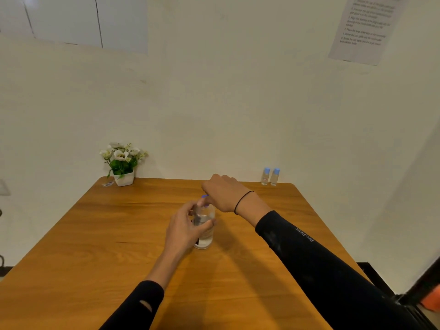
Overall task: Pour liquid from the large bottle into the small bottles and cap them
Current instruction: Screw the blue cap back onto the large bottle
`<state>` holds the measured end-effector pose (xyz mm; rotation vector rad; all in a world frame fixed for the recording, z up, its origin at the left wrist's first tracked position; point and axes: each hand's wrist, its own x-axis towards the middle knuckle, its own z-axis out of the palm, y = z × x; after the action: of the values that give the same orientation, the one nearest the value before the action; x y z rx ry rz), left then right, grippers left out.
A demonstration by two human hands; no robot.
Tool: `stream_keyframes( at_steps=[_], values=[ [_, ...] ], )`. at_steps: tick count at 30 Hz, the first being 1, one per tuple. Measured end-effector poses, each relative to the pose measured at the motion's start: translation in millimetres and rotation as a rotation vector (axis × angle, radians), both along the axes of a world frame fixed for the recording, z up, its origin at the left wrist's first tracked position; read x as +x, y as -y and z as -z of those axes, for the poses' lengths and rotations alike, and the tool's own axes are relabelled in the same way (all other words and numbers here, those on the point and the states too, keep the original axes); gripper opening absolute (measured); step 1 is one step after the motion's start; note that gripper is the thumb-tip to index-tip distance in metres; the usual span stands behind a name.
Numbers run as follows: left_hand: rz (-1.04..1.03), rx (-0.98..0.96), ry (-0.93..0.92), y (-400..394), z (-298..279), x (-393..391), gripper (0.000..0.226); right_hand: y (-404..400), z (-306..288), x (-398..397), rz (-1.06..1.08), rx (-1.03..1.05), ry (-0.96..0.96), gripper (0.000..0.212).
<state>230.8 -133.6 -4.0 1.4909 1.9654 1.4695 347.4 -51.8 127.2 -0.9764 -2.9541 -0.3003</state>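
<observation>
A large clear bottle [204,236] with clear liquid stands upright in the middle of the wooden table [119,234]. My left hand [184,228] wraps around its body. My right hand [222,192] comes from above and pinches the blue cap [204,197] at the bottle's top. Two small clear bottles [270,176] with blue caps stand side by side at the table's far right edge, against the wall.
A white pot of artificial flowers [122,163] sits at the far left corner, with a small wrapper [107,184] beside it. A printed sheet [364,27] hangs on the wall at upper right. The table's right edge drops to a dark floor.
</observation>
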Motion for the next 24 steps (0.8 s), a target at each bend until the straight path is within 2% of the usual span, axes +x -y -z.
stream_keyframes(
  at_steps=[3, 6, 8, 9, 11, 13, 17, 21, 24],
  values=[
    [0.009, -0.002, -0.001, 0, 0, 0, 0.067, 0, 4, 3, 0.006, 0.057, -0.020, 0.049],
    [-0.005, -0.011, 0.003, -2, -1, 1, 0.076, 1, 2, 6, -0.055, -0.091, -0.053, 0.032],
    [-0.014, -0.022, 0.010, -2, -2, 2, 0.081, 1, 2, 6, -0.074, -0.086, -0.016, 0.016],
    [-0.014, -0.023, 0.007, -2, -1, 2, 0.079, 1, 3, 5, -0.062, -0.037, -0.009, 0.020],
    [-0.001, -0.008, -0.005, -2, 0, 1, 0.070, 1, 5, 3, -0.025, 0.075, 0.015, 0.043],
    [0.007, 0.002, 0.001, -1, 0, 1, 0.067, 0, 8, 4, -0.005, 0.093, 0.008, 0.057],
    [-0.006, -0.012, 0.003, -1, 0, -1, 0.076, -1, 10, 7, -0.060, 0.008, -0.015, 0.032],
    [0.007, 0.011, 0.014, 0, 3, 1, 0.064, -1, 17, 7, -0.001, 0.101, -0.039, 0.059],
    [-0.005, 0.010, 0.015, 0, 3, 1, 0.071, -2, 16, 13, -0.023, 0.038, -0.094, 0.062]
  ],
)
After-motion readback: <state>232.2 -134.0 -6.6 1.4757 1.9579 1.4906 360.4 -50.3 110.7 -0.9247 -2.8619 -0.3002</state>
